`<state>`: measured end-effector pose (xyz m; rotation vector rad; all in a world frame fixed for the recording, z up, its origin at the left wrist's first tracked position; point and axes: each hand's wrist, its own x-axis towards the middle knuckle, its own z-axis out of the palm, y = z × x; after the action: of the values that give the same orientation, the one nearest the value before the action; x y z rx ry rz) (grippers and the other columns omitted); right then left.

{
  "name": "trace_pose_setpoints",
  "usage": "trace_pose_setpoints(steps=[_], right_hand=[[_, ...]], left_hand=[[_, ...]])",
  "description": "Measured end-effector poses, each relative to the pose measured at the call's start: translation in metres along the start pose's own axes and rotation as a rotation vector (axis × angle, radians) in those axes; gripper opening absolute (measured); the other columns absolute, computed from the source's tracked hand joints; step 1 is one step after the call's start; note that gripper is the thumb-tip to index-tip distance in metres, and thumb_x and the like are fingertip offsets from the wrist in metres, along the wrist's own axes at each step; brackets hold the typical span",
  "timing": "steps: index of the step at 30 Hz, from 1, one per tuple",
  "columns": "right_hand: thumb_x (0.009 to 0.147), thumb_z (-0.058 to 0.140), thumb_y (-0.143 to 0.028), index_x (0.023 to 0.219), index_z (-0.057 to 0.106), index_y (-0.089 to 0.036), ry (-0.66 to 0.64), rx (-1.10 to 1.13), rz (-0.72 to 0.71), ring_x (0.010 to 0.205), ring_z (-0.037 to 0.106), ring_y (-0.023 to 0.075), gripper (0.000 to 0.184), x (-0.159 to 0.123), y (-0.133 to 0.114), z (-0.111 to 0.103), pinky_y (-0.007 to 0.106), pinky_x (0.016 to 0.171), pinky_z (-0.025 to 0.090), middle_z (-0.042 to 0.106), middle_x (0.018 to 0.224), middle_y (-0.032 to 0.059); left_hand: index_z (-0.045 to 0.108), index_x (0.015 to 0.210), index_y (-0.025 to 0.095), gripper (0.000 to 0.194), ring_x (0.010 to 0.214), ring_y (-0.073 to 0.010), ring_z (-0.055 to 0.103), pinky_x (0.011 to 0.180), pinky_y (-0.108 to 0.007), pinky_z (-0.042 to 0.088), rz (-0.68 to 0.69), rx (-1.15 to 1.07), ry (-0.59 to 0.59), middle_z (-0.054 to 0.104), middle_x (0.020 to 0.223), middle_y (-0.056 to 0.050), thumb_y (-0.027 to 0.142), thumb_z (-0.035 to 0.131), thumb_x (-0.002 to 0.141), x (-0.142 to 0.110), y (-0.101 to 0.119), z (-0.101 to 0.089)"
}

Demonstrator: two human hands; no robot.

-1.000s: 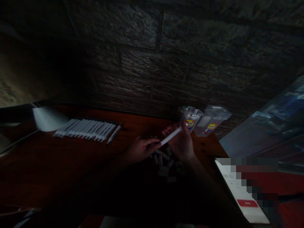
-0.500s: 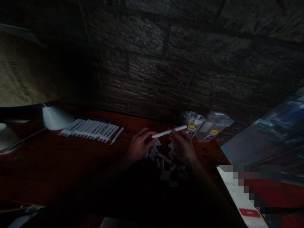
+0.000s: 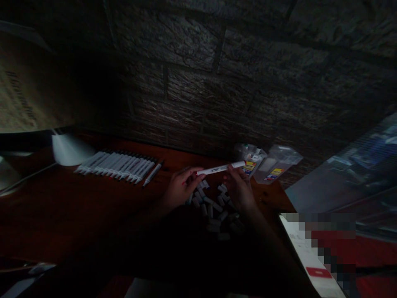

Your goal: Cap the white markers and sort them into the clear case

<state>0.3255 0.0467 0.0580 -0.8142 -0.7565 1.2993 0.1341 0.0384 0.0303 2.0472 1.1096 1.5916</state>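
Between my two hands is a white marker (image 3: 214,170) with dark red ends, tilted slightly up to the right. My left hand (image 3: 181,186) pinches its left end, and reddish stains show on the fingers. My right hand (image 3: 238,186) grips the marker near its right end. Below the hands lies a loose heap of pale marker caps (image 3: 211,207), partly covered by my hands and dim in the shadow. To the left, a row of white markers (image 3: 120,167) lies side by side on the wooden table (image 3: 93,207).
Two clear plastic cases (image 3: 269,167) with yellow and blue labels stand at the back right. A white lamp-like base (image 3: 70,150) and a large tan printed object (image 3: 37,87) are at left. Behind runs a stone wall (image 3: 192,74). A white sheet or screen (image 3: 302,248) sits front right.
The marker has turned slightly in my hands, so more of its printed lettering shows. My right thumb and fingers have shifted a little along it. The whole view has moved slightly.
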Motion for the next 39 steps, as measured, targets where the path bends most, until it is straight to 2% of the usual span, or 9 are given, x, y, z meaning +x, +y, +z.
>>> trace_pose_setpoints(steps=[6, 13, 22, 26, 30, 36, 39], right_hand=[[0.059, 0.09, -0.031, 0.068, 0.062, -0.02, -0.011, 0.021, -0.031, 0.049, 0.052, 0.0048, 0.032, -0.001, -0.001, 0.002, 0.017, 0.047, 0.045, 0.062, 0.063, -0.0082], [0.065, 0.082, -0.055, 0.072, 0.059, -0.022, -0.035, 0.046, -0.067, 0.049, 0.055, 0.0074, 0.04, -0.002, -0.006, 0.006, 0.019, 0.043, 0.043, 0.065, 0.062, -0.0057], [0.061, 0.083, -0.059, 0.072, 0.055, -0.023, -0.014, 0.06, -0.079, 0.042, 0.049, 0.0061, 0.047, -0.004, -0.009, 0.01, 0.019, 0.039, 0.039, 0.063, 0.059, -0.0078], [0.06, 0.083, -0.06, 0.072, 0.056, -0.024, -0.011, 0.052, -0.075, 0.043, 0.05, 0.0068, 0.046, -0.004, -0.009, 0.01, 0.021, 0.039, 0.038, 0.063, 0.06, -0.0076], [0.065, 0.079, -0.06, 0.071, 0.058, -0.024, -0.041, 0.038, -0.106, 0.044, 0.05, 0.0063, 0.043, -0.003, -0.008, 0.007, 0.021, 0.041, 0.039, 0.064, 0.061, -0.0065], [0.061, 0.087, -0.042, 0.082, 0.067, -0.023, -0.08, -0.117, -0.068, 0.053, 0.054, 0.0066, 0.035, -0.003, -0.005, 0.003, 0.02, 0.047, 0.04, 0.063, 0.069, -0.0067], [0.065, 0.084, -0.042, 0.085, 0.066, -0.023, -0.041, -0.17, -0.108, 0.054, 0.052, 0.006, 0.033, -0.002, -0.013, 0.0, 0.019, 0.048, 0.039, 0.06, 0.069, -0.0072]], left_hand=[[0.069, 0.106, 0.018, 0.022, 0.076, -0.0135, 0.066, 0.066, -0.024, 0.054, 0.017, 0.0, 0.018, 0.073, 0.088, -0.004, 0.033, 0.059, 0.093, 0.0, 0.002, -0.001], [0.069, 0.107, 0.018, 0.023, 0.074, -0.0127, 0.065, 0.065, -0.024, 0.054, 0.036, 0.006, 0.044, 0.072, 0.087, -0.004, 0.032, 0.059, 0.093, 0.0, 0.002, -0.001], [0.069, 0.108, 0.018, 0.021, 0.07, -0.0112, 0.063, 0.063, -0.023, 0.052, 0.079, 0.024, 0.031, 0.071, 0.084, -0.003, 0.03, 0.061, 0.092, -0.001, 0.003, -0.001], [0.069, 0.107, 0.018, 0.02, 0.069, -0.0106, 0.062, 0.063, -0.022, 0.051, 0.086, 0.016, 0.03, 0.07, 0.082, -0.002, 0.028, 0.062, 0.092, -0.001, 0.003, -0.001], [0.069, 0.108, 0.017, 0.02, 0.069, -0.0104, 0.062, 0.062, -0.021, 0.05, 0.11, 0.018, 0.029, 0.069, 0.082, -0.002, 0.027, 0.062, 0.091, -0.001, 0.003, -0.001], [0.068, 0.106, 0.017, 0.02, 0.066, -0.0099, 0.062, 0.06, -0.02, 0.051, 0.105, 0.023, 0.017, 0.069, 0.078, -0.001, 0.029, 0.063, 0.091, -0.001, 0.001, 0.002], [0.067, 0.108, 0.017, 0.021, 0.064, -0.009, 0.062, 0.058, -0.019, 0.05, 0.071, 0.005, -0.007, 0.069, 0.077, 0.0, 0.029, 0.062, 0.091, -0.002, -0.001, 0.004]])
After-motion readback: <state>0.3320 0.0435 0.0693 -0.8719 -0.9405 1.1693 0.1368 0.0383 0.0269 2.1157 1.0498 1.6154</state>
